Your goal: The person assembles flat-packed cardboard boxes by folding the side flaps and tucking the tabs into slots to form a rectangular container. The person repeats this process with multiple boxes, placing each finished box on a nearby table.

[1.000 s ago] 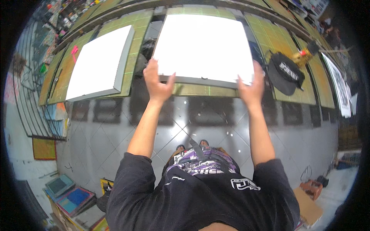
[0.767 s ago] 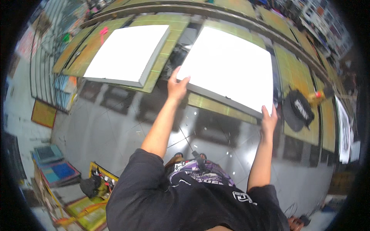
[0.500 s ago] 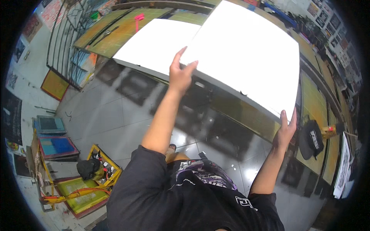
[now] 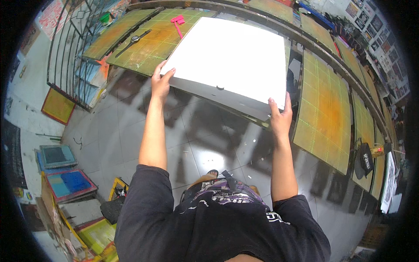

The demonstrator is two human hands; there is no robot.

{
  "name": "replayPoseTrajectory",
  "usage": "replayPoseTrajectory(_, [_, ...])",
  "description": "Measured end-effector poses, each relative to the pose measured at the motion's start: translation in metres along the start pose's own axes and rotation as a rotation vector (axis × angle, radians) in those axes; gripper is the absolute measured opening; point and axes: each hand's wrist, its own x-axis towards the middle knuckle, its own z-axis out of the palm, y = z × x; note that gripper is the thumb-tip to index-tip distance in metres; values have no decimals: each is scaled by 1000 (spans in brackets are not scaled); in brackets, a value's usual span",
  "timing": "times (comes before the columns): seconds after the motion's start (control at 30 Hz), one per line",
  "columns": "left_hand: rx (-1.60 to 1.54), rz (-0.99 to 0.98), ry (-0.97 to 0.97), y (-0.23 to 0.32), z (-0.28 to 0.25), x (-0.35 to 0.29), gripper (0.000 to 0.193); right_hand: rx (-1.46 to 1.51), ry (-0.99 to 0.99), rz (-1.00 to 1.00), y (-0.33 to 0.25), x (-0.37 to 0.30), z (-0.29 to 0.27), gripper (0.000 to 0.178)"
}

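The left hand (image 4: 160, 85) and right hand (image 4: 280, 120) pinch a flat white box (image 4: 231, 56) by its near corners; it extends away from them over the green-panelled desk (image 4: 325, 109), right corner nearer the body.

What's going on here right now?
A person is holding a large white slab with both bare hands, left hand at its near left corner and right hand at its near right corner. It's over the greenish boards; can't tell whether its underside is resting on anything. A pink object and a wristwatch lie to its left, a black cap off to the right.
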Motion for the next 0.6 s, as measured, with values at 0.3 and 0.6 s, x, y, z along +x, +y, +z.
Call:
replayPoseTrajectory(0.3, [78,59,-26,-11,-9,29,51,93,64,107,3,-5,26,70])
replayPoseTrajectory(0.6, [250,-10,136,-20,-14,64,59,129,47,60,-28,-21,50,70])
